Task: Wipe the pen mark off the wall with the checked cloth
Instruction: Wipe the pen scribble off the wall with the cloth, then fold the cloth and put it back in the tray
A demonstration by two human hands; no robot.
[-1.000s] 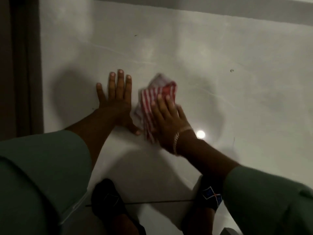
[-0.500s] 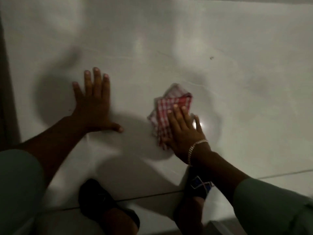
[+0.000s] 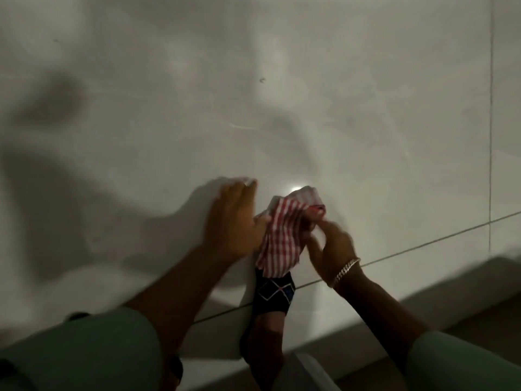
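Red-and-white checked cloth (image 3: 284,232) hangs bunched between both hands. The right hand (image 3: 332,244) pinches its top corner. The left hand (image 3: 236,221), blurred, seems flat-fingered, touching its left edge.

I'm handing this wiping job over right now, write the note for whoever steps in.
Right hand: gripping the checked cloth, bunched, which seems lifted off the wall.
Left hand: open, beside the cloth, touching its left edge.
Done: no clear pen line shows around the hands; the light is dim, so this is unconfirmed.
Left: a small dark speck sits higher up. Check the wall closely and wipe anything that remains.
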